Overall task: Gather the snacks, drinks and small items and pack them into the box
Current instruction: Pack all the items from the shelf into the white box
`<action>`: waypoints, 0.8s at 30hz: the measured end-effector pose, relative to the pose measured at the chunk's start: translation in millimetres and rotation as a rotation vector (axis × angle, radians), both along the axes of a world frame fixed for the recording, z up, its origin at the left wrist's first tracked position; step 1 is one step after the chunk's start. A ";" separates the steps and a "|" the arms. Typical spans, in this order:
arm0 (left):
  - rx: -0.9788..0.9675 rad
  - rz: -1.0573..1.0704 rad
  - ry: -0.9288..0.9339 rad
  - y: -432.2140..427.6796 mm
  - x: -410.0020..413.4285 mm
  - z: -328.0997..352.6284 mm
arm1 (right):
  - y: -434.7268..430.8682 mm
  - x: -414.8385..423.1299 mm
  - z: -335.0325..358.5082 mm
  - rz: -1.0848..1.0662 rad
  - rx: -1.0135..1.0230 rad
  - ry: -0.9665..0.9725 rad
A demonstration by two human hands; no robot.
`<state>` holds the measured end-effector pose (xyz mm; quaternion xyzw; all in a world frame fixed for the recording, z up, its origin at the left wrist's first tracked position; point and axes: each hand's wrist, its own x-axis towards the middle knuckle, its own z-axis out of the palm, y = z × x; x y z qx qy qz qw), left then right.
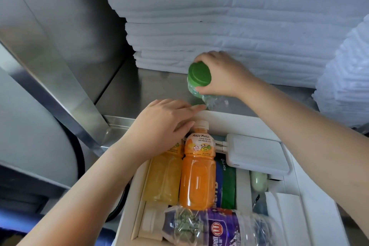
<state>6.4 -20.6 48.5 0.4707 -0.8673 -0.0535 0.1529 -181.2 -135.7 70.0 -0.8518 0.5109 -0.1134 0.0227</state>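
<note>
Right hand (223,75) grips green-capped bottle (199,81) just under the cap, above the steel shelf (139,86) behind the box (229,118); left hand (161,124) flat, fingers straight, on the yellow bottle (163,177). Thin crinkly plastic, probably light and crushable; hold at the stiff neck.

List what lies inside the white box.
Inside the white box: orange bottle, yellow bottle, purple-labelled bottle, white power bank, green packet. The bottles cover whatever lies beneath them.
</note>
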 end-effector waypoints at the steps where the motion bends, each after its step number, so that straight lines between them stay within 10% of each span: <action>1: -0.001 0.001 0.009 -0.2 0.1 -0.5 | 8.2 -6.6 6.9 -0.010 -0.049 -0.027; 12: -0.061 -0.008 0.050 0.4 -0.9 -3.4 | 132.6 -70.5 49.8 0.001 -0.205 -0.127; 24: -0.050 -0.036 0.059 -1.2 0.6 -4.6 | 191.3 -73.3 5.7 0.238 0.263 0.130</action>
